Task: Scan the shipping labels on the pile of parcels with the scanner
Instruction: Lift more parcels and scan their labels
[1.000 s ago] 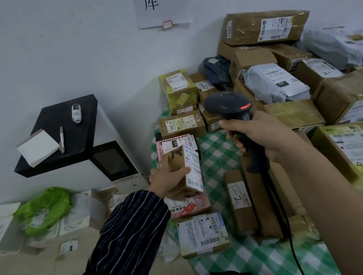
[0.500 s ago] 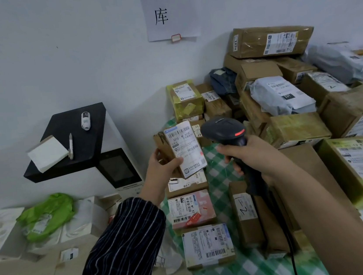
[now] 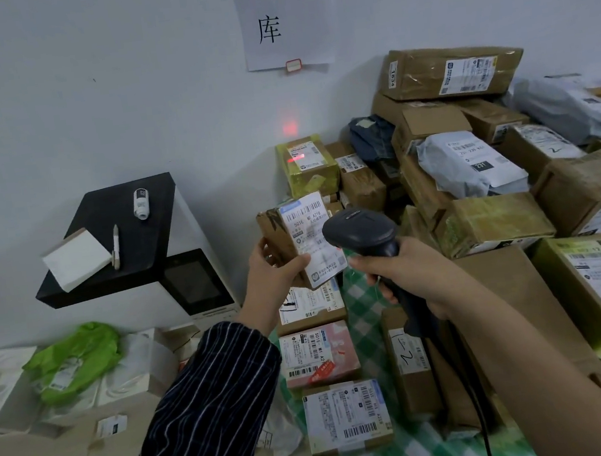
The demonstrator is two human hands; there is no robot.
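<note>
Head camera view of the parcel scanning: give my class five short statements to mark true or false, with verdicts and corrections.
1. The right hand grips the scanner. True.
2. The scanner is cordless. False: a black cable hangs from its handle.
3. The left hand holds a small parcel with its label towards the camera. True.
4. The pen lies on the checked cloth. False: it lies on the black cabinet top.
5. A red glow shows on the wall. True.
</note>
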